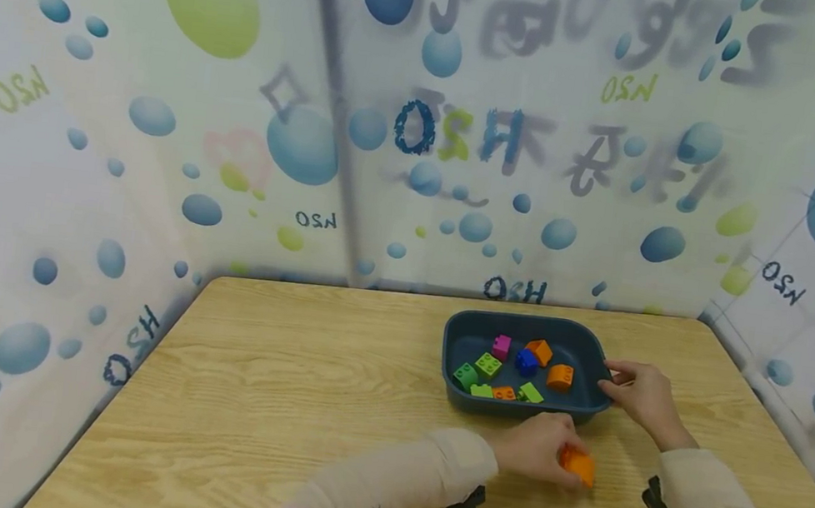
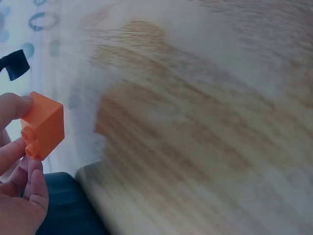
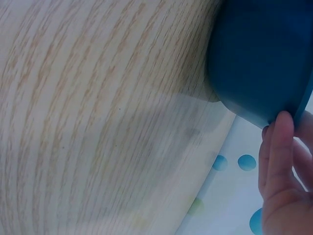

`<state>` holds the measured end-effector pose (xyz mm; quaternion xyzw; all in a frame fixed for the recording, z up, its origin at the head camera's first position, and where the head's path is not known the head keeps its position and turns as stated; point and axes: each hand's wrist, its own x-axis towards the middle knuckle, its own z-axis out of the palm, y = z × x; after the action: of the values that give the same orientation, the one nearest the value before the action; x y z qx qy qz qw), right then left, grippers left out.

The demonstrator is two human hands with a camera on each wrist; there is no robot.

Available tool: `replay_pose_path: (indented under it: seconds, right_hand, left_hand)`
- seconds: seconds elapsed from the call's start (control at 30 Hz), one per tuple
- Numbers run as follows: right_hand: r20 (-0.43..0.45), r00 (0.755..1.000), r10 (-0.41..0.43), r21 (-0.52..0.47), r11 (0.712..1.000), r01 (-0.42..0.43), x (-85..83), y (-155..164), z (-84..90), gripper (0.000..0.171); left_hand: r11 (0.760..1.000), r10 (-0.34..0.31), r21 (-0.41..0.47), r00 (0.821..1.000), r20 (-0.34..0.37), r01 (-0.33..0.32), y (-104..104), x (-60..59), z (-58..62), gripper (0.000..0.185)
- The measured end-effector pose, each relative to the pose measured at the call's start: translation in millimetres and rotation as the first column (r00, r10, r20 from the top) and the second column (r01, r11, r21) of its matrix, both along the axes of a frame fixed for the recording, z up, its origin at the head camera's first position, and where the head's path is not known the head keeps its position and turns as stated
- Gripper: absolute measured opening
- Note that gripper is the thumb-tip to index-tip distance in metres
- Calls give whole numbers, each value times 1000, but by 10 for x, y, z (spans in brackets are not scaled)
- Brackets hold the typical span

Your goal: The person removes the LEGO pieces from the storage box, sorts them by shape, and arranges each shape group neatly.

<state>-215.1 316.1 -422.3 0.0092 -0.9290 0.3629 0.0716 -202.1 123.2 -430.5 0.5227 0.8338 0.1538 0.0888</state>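
A dark blue tray (image 1: 463, 327) sits on the wooden table and holds several toy bricks: orange (image 1: 559, 377), blue (image 1: 526, 362), magenta (image 1: 501, 347) and green (image 1: 488, 365). My left hand (image 1: 542, 449) is just in front of the tray and pinches an orange brick (image 1: 577, 464) in its fingertips; in the left wrist view that orange brick (image 2: 44, 130) shows its studs, with the fingers (image 2: 12, 110) around it. My right hand (image 1: 637, 391) grips the tray's right rim; in the right wrist view its fingers (image 3: 281, 161) curl over the tray's edge (image 3: 264, 63).
The wooden table (image 1: 271, 389) stretches wide to the left and front of the tray. Printed curtain walls (image 1: 164, 134) close in the back and both sides. Black wrist-camera mounts (image 1: 465, 505) hang under both sleeves.
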Motion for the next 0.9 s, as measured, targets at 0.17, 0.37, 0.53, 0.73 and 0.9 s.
replay_pose_path:
  seconds: [0.17, 0.37, 0.53, 0.73, 0.9]
  right_hand:
    - [5, 1000, 0, 1, 1000, 0, 1, 2, -6, 37]
    - [-1, 1000, 4, -2, 1000, -4, 6, -1, 9, 37]
    - [2, 1000, 4, -2, 1000, -4, 11, -8, 15, 37]
    - [0, 1000, 1, 0, 1000, -1, 15, -9, 20, 37]
    - [10, 1000, -4, -14, 1000, 4, 18, -13, 24, 37]
  left_hand:
    - [999, 28, -17, 999, -21, -28, 35, 15, -65, 40]
    - [995, 99, -23, 994, -43, -100, 77, 32, -112, 39]
    - [989, 150, -7, 985, -83, -151, 97, 50, -144, 37]
    - [984, 179, 16, 975, -129, -179, 132, 69, -171, 35]
    - [979, 203, 15, 968, -146, -203, 167, 84, -204, 37]
